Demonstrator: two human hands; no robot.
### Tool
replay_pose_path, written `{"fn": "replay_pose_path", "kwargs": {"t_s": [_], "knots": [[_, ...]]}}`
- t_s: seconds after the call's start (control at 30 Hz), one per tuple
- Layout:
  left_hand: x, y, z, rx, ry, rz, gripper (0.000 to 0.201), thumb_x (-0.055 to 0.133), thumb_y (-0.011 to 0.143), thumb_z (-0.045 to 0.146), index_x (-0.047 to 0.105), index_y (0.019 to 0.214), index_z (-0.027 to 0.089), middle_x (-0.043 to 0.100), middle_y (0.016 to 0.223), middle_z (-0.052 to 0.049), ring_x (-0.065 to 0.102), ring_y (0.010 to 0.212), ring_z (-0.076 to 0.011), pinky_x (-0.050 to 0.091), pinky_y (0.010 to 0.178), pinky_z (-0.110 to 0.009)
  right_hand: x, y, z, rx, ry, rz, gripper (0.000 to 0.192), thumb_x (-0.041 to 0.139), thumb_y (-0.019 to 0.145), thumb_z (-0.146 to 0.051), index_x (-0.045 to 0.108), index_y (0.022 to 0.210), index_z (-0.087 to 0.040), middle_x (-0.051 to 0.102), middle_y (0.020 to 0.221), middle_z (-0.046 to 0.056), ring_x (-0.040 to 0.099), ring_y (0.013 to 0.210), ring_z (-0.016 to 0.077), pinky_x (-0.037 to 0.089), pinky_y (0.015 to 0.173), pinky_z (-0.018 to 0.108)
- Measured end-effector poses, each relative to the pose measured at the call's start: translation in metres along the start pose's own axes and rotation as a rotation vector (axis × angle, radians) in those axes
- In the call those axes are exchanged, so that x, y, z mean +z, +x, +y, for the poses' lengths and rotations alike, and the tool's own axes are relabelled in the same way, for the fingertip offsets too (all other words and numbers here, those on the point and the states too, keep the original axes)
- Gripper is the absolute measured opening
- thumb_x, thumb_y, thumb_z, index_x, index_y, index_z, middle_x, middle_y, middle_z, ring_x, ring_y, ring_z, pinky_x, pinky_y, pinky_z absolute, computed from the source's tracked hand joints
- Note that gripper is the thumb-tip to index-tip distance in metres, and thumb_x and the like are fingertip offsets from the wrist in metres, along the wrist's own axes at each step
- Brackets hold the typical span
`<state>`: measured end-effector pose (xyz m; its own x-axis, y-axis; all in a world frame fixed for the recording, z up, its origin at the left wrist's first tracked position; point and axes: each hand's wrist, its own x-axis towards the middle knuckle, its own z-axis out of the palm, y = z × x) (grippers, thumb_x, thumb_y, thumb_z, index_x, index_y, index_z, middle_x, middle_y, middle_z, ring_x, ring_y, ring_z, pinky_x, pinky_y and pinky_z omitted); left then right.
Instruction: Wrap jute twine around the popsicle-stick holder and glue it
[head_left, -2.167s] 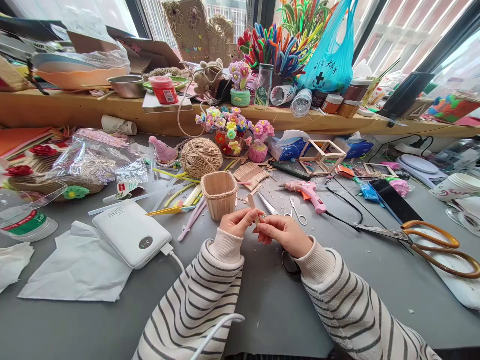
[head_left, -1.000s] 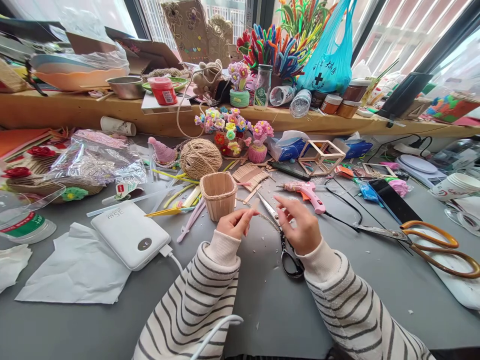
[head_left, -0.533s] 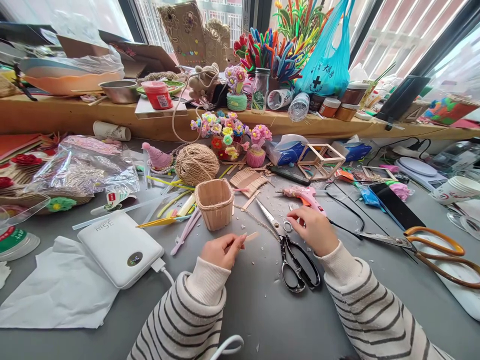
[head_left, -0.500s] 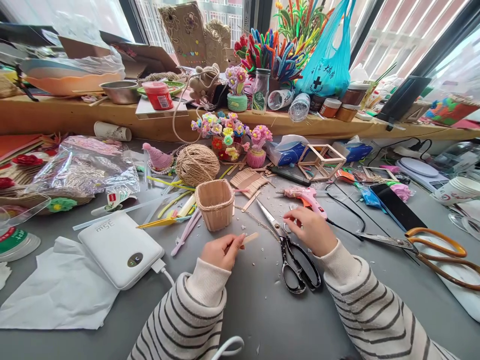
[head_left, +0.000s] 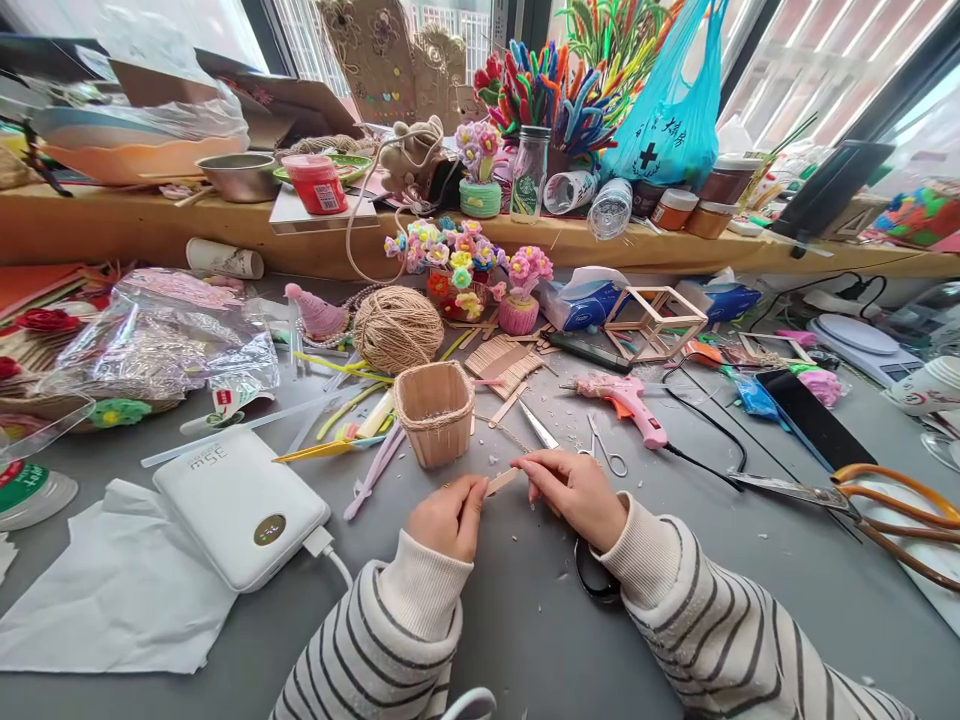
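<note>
A short wooden craft stick [head_left: 502, 481] spans the gap between my two hands. My left hand [head_left: 448, 515] pinches its left end between thumb and fingers. At the other end, the fingertips of my right hand [head_left: 576, 490] close on the stick. Just behind my hands stands a small basket [head_left: 433, 415] of wooden sticks with twine round its rim. Black-handled scissors [head_left: 538, 425] lie under my right hand, which hides most of their handles. Small silver scissors [head_left: 606, 446] rest beyond that hand, near a pink glue gun [head_left: 627, 402].
A white power bank [head_left: 240, 508] with a cable lies left, beside white tissue [head_left: 112, 590]. A twine ball [head_left: 398, 328] and a mat of sticks [head_left: 504, 365] are behind the basket. Orange-handled scissors [head_left: 892, 500] and a phone [head_left: 814, 418] lie right. A cluttered ledge [head_left: 300, 245] runs along the back.
My right hand has moved left and down from beside the scissors to the stick, and its fingers have closed on the stick's end. The small silver scissors have come into clear view.
</note>
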<state>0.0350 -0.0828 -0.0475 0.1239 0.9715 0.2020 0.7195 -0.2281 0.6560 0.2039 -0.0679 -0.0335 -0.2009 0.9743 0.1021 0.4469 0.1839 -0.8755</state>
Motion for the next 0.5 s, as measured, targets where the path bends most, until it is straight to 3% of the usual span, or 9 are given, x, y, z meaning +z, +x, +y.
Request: {"fn": "replay_pose_path", "kwargs": {"t_s": [0.07, 0.13, 0.5], "knots": [[-0.001, 0.0, 0.001, 0.003, -0.016, 0.007, 0.038, 0.031, 0.087, 0.036, 0.063, 0.074, 0.019, 0.059, 0.056, -0.001, 0.051, 0.05, -0.0134, 0.036, 0.051, -0.022, -0.001, 0.002, -0.003, 0.176, 0.213, -0.082, 0.035, 0.045, 0.083, -0.042, 0.066, 0.076, -0.015, 0.062, 0.056, 0.001, 0.044, 0.035, 0.0057, 0.036, 0.038, 0.02], [-0.001, -0.001, 0.001, 0.009, -0.032, 0.014, 0.038, 0.032, 0.087, 0.035, 0.063, 0.074, 0.018, 0.058, 0.055, -0.001, 0.05, 0.049, -0.0128, 0.035, 0.05, -0.022, -0.001, 0.002, -0.007, 0.255, 0.343, -0.11, 0.038, 0.048, 0.079, -0.048, 0.065, 0.073, -0.015, 0.062, 0.058, 0.001, 0.043, 0.033, 0.0044, 0.03, 0.033, 0.018], [0.001, -0.004, 0.004, 0.031, -0.043, 0.06, 0.037, 0.033, 0.087, 0.034, 0.064, 0.075, 0.018, 0.055, 0.052, 0.0, 0.046, 0.046, -0.0114, 0.032, 0.048, -0.022, 0.0, 0.0, -0.012, 0.328, 0.499, -0.073, 0.035, 0.058, 0.071, -0.048, 0.066, 0.073, -0.014, 0.061, 0.057, 0.0, 0.049, 0.036, 0.0052, 0.028, 0.032, 0.016]]}}
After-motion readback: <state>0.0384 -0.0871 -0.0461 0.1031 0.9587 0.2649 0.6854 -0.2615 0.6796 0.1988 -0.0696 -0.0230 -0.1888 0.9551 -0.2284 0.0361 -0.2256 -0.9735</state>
